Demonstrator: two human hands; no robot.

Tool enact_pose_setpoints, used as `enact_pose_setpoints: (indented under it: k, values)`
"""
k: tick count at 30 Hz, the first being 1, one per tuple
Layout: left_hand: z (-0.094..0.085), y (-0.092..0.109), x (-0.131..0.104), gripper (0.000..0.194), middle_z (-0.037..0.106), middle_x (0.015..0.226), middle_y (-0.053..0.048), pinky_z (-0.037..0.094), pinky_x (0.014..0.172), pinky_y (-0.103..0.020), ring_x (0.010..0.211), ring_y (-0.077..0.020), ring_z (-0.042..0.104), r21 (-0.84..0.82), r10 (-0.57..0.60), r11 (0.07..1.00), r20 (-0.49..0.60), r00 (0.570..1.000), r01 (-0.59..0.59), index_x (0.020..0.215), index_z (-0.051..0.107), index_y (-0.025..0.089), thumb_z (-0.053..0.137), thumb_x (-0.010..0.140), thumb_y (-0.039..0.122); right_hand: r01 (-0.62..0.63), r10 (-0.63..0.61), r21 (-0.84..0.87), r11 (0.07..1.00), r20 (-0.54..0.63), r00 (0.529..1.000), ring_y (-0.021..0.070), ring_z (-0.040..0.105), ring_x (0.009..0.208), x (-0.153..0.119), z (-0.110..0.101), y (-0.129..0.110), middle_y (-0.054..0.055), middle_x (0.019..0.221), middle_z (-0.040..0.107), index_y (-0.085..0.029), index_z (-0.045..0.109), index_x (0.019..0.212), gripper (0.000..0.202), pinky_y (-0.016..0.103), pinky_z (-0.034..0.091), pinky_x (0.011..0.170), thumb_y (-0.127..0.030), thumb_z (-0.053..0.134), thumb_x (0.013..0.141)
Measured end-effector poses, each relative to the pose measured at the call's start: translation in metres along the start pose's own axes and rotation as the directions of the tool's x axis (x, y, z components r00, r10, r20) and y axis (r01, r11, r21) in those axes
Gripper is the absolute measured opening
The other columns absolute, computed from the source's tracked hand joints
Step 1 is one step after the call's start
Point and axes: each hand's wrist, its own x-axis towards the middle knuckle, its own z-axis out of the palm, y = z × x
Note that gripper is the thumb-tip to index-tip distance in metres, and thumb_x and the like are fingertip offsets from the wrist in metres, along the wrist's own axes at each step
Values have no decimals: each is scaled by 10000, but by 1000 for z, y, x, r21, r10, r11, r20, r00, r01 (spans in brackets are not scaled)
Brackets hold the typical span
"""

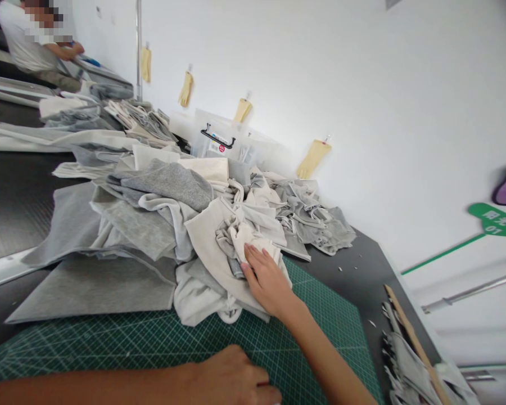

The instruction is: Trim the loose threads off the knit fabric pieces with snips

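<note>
Cream cloth (213,242) directly under the right hand (267,278), slanting lengthwise from upper left to lower right. Resting on top, palm down, fingers extended, nothing visibly pinched. Farther from the left hand (238,377), curled low over the green gridded mat (329,298); hold impossible to tell. Leftward, heathered grey fabric (164,180), soft, heaped, rumpled. Behind, smooth see-through box (200,149); limp yellow gloves (314,159) along the white wall (362,84).

Bright, diffuse light; white wall (362,84) softly shaded; edges stretched, slightly blurred
</note>
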Motion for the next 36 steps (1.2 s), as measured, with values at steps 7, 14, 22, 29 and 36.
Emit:
enact_pose_setpoints:
  k: [7, 14, 22, 29, 36]
  values:
    - [0, 1, 0, 133, 674, 780, 42, 364, 411, -339, 565, -169, 652, -5, -4, 1000, 20, 1000, 4, 1070, 606, 217, 620, 966, 299, 17, -18, -25, 1000, -72, 997, 277, 412, 1500, -5, 4, 1, 161, 1590, 444, -71, 422, 1552, 526, 543, 315, 1259, -293, 357, 1080]
    - [27, -7, 0, 158, 674, 752, 56, 287, 368, -329, 506, -163, 630, 13, 3, 1000, -37, 999, -3, 1089, 599, 240, 645, 956, 312, 31, -36, -28, 999, -194, 980, 269, 479, 1457, -16, 0, 1, 156, 1545, 513, -89, 491, 1509, 491, 543, 372, 1234, -284, 394, 1069]
    - [55, -15, 1, 205, 647, 686, 62, 151, 330, -315, 438, -134, 558, 1, 5, 1000, -51, 999, -5, 1096, 624, 267, 663, 957, 412, -142, 152, 56, 988, -463, 873, 281, 560, 1389, -70, -18, 60, 124, 1446, 625, -176, 591, 1435, 440, 565, 432, 1186, -340, 443, 1054]
    - [66, -17, 0, 204, 620, 629, 52, 110, 329, -305, 396, -105, 468, -30, -22, 999, -66, 998, 20, 957, 663, 232, 627, 980, 431, -396, 419, 141, 908, -354, 836, 344, 665, 1251, -118, 26, 131, 151, 1334, 695, -148, 677, 1341, 480, 602, 526, 1078, -428, 450, 1024]
    - [80, -22, 2, 552, 363, 456, 58, 115, 323, -270, 330, -73, 273, -113, -65, 992, -49, 997, 59, 613, 486, 178, 500, 1028, 542, -352, 374, 132, 926, -428, 823, 323, 677, 1241, -118, 45, 142, 124, 1335, 704, -197, 697, 1311, 417, 568, 539, 1079, -374, 478, 1003]
